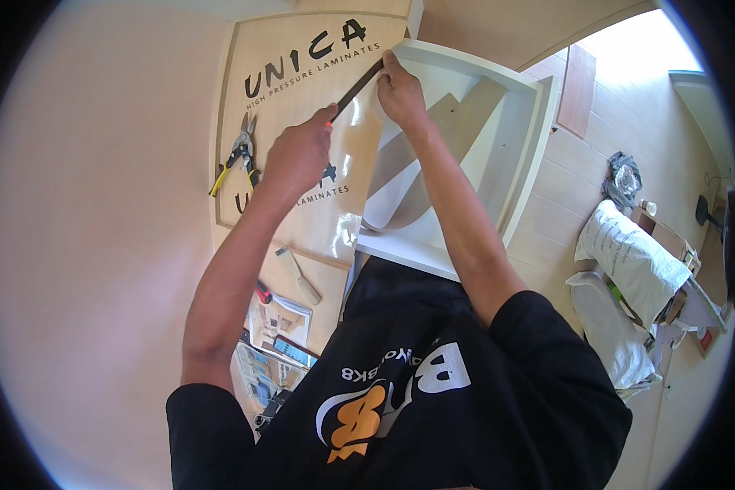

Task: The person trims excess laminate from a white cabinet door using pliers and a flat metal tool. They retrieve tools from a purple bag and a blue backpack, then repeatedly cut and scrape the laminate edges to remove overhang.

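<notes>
My left hand [299, 155] is closed round the handle end of a long dark flat file [357, 91]; a bit of orange-red shows at its fingers. At the far end, my right hand [400, 91] pinches the file's tip by the top left corner of a white open box [474, 55], which looks like a drawer. The file slants up to the right above a glossy wood-coloured laminate sheet [302, 131] with dark lettering. Yellow-handled snips [242, 155] lie on this sheet, left of my left hand. Brown and beige strips [465, 122] lie inside the white box, partly behind my right forearm.
Below the sheet lie a tool with a pale handle [300, 278], a red-and-black tool [263, 292], a printed picture sheet [290, 318] and a phone [295, 351]. White sacks [633, 257] and a crumpled plastic bag [623, 180] sit on the tiled floor at right.
</notes>
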